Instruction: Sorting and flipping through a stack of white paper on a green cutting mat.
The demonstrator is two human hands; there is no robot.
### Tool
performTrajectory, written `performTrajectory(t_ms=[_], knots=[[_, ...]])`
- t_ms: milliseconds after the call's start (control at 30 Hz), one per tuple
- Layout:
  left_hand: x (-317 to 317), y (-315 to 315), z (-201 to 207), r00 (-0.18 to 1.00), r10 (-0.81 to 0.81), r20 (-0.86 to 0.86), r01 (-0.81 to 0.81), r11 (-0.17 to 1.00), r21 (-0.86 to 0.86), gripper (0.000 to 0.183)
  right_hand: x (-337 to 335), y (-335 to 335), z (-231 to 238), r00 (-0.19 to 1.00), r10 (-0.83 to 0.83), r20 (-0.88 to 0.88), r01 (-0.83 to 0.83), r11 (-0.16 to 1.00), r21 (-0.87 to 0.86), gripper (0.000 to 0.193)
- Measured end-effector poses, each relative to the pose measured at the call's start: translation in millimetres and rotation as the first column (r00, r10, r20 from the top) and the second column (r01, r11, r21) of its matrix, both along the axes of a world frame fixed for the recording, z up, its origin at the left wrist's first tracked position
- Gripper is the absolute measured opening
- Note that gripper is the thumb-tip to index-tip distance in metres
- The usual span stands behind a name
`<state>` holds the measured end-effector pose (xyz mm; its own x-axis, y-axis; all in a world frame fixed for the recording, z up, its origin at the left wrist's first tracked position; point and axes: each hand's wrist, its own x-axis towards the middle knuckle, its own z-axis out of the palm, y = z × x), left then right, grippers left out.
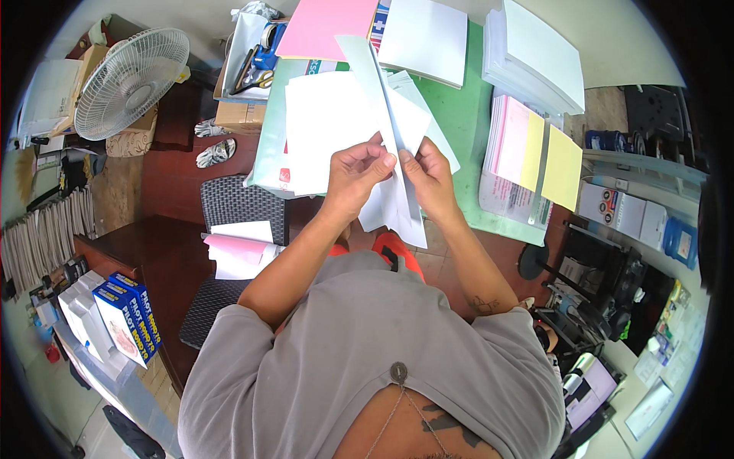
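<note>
Between my two hands, a few white paper sheets (396, 172) stand on edge, seen nearly edge-on above the front of the green table (478, 107). My left hand (358, 172) is closed, its thumb and fingers pinching the sheets' left side. My right hand (430, 174) grips the same sheets from the right, thumb near the middle. Behind them lies a spread of white paper (325, 122) on the table. More loose sheets (440, 126) fan out to the right, partly hidden by the held ones.
A pink paper stack (325, 27) and a white stack (423, 38) sit at the table's back. Tall white reams (535, 53) and pink-and-yellow pads (535, 149) line its right side. A fan (141, 84) stands far left; a black woven chair (245, 203) is near left.
</note>
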<state>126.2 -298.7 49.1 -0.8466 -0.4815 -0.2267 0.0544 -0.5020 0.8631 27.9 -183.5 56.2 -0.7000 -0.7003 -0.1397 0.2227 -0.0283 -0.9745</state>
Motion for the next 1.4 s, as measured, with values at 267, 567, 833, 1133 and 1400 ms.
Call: performTrajectory(t_ms=[267,567,833,1133,1400], knots=[[0,0,1,0.999,-0.011,0.039,0.011,1.0,0.005,0.016,-3,5,-11,1.0,0.026,-0.015,-0.025,0.998,0.053,0.012],[-9,11,8,0.965,0.173,0.195,-0.189,0.98,0.067,0.03,11,-4,-2,0.931,-0.022,-0.365,0.134,0.948,0.287,0.012],[-7,8,6,0.967,0.059,0.246,-0.082,0.993,0.082,0.03,3,-7,-16,0.877,-0.175,-0.448,0.266,0.952,0.149,0.026],[-3,18,-21,0.979,0.013,0.204,0.037,0.97,-0.238,0.053,-8,2,-6,0.975,-0.07,0.21,0.003,0.953,0.302,0.043],[-5,9,-17,0.982,-0.006,0.187,0.053,0.967,-0.251,0.051,-14,4,8,0.989,0.105,-0.102,-0.057,0.918,0.393,0.028]])
